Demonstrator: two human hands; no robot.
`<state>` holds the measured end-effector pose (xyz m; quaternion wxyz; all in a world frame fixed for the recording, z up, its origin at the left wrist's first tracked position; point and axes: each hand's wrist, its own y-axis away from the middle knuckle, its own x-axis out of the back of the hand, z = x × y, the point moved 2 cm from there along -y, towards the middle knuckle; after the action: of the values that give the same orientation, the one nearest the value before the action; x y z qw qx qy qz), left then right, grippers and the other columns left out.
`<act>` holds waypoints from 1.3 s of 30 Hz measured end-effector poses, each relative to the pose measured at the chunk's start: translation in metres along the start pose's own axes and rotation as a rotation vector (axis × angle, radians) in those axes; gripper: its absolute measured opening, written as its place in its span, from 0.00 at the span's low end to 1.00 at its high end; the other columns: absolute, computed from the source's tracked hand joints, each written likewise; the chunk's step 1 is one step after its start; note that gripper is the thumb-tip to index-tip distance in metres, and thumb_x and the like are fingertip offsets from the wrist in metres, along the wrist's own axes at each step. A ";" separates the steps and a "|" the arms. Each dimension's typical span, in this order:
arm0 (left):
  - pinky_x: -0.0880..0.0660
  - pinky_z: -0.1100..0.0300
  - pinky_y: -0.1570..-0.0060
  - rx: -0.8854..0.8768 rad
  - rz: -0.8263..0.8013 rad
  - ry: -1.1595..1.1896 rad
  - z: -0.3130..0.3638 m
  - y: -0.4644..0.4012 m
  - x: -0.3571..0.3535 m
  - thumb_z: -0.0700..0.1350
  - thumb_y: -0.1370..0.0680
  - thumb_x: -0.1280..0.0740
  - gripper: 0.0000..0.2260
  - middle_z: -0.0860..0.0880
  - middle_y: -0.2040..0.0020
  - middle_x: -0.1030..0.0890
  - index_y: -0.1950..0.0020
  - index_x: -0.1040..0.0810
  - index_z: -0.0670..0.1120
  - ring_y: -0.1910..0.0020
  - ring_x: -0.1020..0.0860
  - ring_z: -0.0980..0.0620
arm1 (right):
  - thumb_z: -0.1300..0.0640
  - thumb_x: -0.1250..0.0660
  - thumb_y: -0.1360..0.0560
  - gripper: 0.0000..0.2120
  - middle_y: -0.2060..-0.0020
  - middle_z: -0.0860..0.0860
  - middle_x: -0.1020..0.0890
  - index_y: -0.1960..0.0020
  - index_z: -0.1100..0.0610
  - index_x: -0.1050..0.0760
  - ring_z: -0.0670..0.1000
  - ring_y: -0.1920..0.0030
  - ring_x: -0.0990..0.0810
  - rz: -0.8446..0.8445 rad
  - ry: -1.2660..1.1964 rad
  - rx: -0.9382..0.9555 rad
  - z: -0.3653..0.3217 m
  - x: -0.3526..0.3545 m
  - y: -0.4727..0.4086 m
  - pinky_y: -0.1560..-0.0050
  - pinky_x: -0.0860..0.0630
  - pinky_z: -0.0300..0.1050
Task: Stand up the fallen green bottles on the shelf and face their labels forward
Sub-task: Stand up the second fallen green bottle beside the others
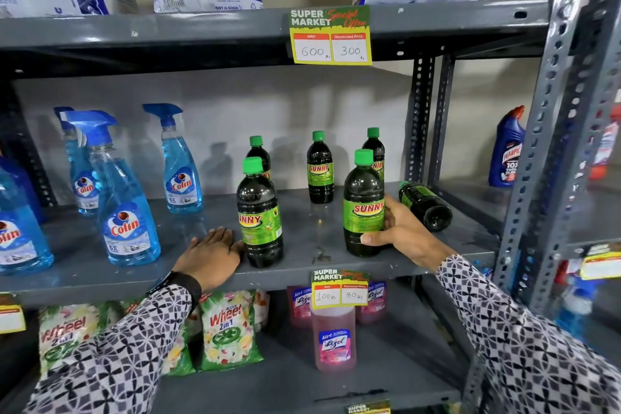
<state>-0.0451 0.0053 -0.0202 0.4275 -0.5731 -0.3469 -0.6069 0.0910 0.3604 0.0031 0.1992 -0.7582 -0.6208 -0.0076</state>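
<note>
Head view. Right hand (400,233) is wrapped around the lower body of an upright Sunny bottle (363,208) at the front of the grey middle shelf (302,265); its label faces forward, "SUNNY" fully readable. Left hand (213,254) lies flat and open on the shelf, palm down, beside the base of the front-left Sunny bottle (259,215), gripping nothing. That label is turned slightly: only "UNNY" shows.

Three more Sunny bottles stand behind: back-left (258,153), centre (320,168), back-right (373,144).

Key relation: one fallen Sunny bottle (425,203) lies on its side just right of and behind the right hand, long axis running front to back, cap toward the rear, base toward the camera. The right hand is clearly the nearer; judged the next pick.

Other writing: Colin spray bottles (129,208) at left; price tag (331,35) above reads "SUPER MARKET", MRP 600, discounted 300; lower tag (340,289) reads 100 and 80.
</note>
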 end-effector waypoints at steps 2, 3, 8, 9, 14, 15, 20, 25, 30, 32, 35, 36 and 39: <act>0.52 0.42 0.18 -0.002 -0.002 -0.002 -0.001 -0.001 -0.001 0.57 0.15 0.56 0.29 0.45 0.14 0.48 0.15 0.48 0.47 0.15 0.49 0.46 | 0.77 0.22 0.34 0.33 0.49 0.47 0.11 0.36 0.53 0.25 0.45 0.45 0.13 -0.008 -0.003 0.009 0.000 0.000 0.002 0.43 0.19 0.40; 0.52 0.42 0.18 -0.004 0.001 -0.002 -0.002 -0.001 -0.001 0.57 0.15 0.56 0.29 0.45 0.14 0.48 0.15 0.48 0.47 0.15 0.49 0.46 | 0.77 0.22 0.34 0.33 0.50 0.47 0.10 0.36 0.53 0.25 0.45 0.45 0.13 -0.010 -0.006 0.012 -0.001 0.000 0.003 0.43 0.19 0.40; 0.51 0.40 0.18 -0.024 -0.004 -0.036 -0.003 -0.003 -0.002 0.57 0.15 0.56 0.29 0.44 0.14 0.48 0.15 0.48 0.47 0.15 0.49 0.45 | 0.77 0.22 0.34 0.34 0.48 0.48 0.11 0.34 0.53 0.25 0.48 0.43 0.13 -0.035 -0.035 0.038 0.002 0.000 0.003 0.39 0.19 0.45; 0.50 0.39 0.19 -0.030 0.002 -0.047 -0.004 -0.004 -0.003 0.57 0.15 0.56 0.28 0.44 0.14 0.47 0.16 0.46 0.47 0.15 0.48 0.45 | 0.76 0.21 0.34 0.34 0.48 0.48 0.11 0.35 0.53 0.25 0.48 0.43 0.13 -0.042 -0.036 0.045 0.001 -0.001 0.003 0.37 0.19 0.47; 0.49 0.38 0.19 -0.039 0.021 -0.043 -0.007 -0.006 -0.005 0.55 0.15 0.54 0.27 0.44 0.15 0.44 0.17 0.43 0.48 0.15 0.46 0.45 | 0.60 0.21 0.33 0.35 0.40 0.50 0.14 0.28 0.54 0.28 0.48 0.39 0.16 0.007 -0.095 0.094 -0.008 0.003 0.013 0.37 0.20 0.44; 0.49 0.38 0.19 -0.045 0.020 -0.055 -0.007 -0.008 -0.006 0.55 0.15 0.54 0.27 0.44 0.15 0.44 0.17 0.43 0.48 0.15 0.47 0.45 | 0.58 0.24 0.29 0.31 0.41 0.51 0.15 0.28 0.54 0.27 0.49 0.42 0.15 0.129 -0.107 0.139 -0.011 0.009 0.016 0.40 0.19 0.47; 0.47 0.37 0.19 -0.052 0.002 -0.114 -0.009 -0.009 -0.009 0.56 0.16 0.57 0.29 0.43 0.15 0.45 0.16 0.45 0.46 0.15 0.47 0.43 | 0.68 0.34 0.21 0.13 0.51 0.51 0.15 0.39 0.60 0.20 0.53 0.51 0.16 0.927 0.222 0.145 -0.028 0.062 0.011 0.45 0.18 0.50; 0.47 0.37 0.19 -0.059 0.000 -0.156 -0.008 -0.010 -0.010 0.53 0.14 0.53 0.27 0.43 0.15 0.45 0.16 0.46 0.46 0.15 0.48 0.42 | 0.51 0.27 0.22 0.22 0.44 0.61 0.18 0.33 0.62 0.25 0.56 0.50 0.18 0.622 0.395 -0.481 -0.001 0.115 -0.030 0.50 0.19 0.52; 0.48 0.37 0.19 -0.063 -0.004 -0.167 -0.009 -0.011 -0.009 0.54 0.14 0.53 0.27 0.43 0.15 0.46 0.16 0.46 0.46 0.15 0.48 0.43 | 0.42 0.21 0.29 0.27 0.53 0.59 0.15 0.42 0.61 0.23 0.57 0.55 0.17 0.373 0.269 -0.636 0.001 0.109 -0.039 0.60 0.21 0.48; 0.48 0.37 0.19 -0.061 -0.003 -0.166 -0.008 -0.009 -0.009 0.54 0.14 0.54 0.27 0.42 0.15 0.46 0.16 0.47 0.45 0.15 0.49 0.43 | 0.40 0.19 0.32 0.30 0.52 0.61 0.14 0.42 0.60 0.23 0.59 0.53 0.14 0.341 0.296 -0.655 0.001 0.105 -0.044 0.59 0.17 0.50; 0.49 0.38 0.19 -0.052 -0.006 -0.165 -0.006 -0.007 -0.007 0.54 0.14 0.55 0.28 0.42 0.14 0.48 0.15 0.48 0.45 0.15 0.49 0.43 | 0.43 0.19 0.31 0.31 0.51 0.63 0.14 0.38 0.62 0.24 0.59 0.57 0.14 0.366 0.271 -0.658 -0.002 0.102 -0.047 0.69 0.19 0.46; 0.49 0.38 0.18 -0.051 -0.006 -0.165 -0.006 -0.007 -0.007 0.54 0.14 0.55 0.28 0.42 0.14 0.48 0.15 0.48 0.45 0.15 0.49 0.43 | 0.45 0.19 0.31 0.31 0.51 0.63 0.15 0.38 0.63 0.24 0.59 0.58 0.14 0.381 0.263 -0.650 -0.005 0.101 -0.046 0.72 0.20 0.44; 0.49 0.39 0.18 -0.042 0.002 -0.131 -0.005 -0.006 -0.007 0.54 0.14 0.55 0.27 0.43 0.14 0.47 0.15 0.48 0.46 0.15 0.49 0.43 | 0.50 0.18 0.30 0.29 0.53 0.62 0.16 0.38 0.64 0.26 0.58 0.60 0.15 0.473 0.163 -0.561 -0.010 0.103 -0.039 0.75 0.21 0.44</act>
<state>-0.0526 0.0037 -0.0268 0.3926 -0.6207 -0.3607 -0.5749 0.0797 0.4600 0.0504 0.0289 -0.9026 -0.3843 -0.1916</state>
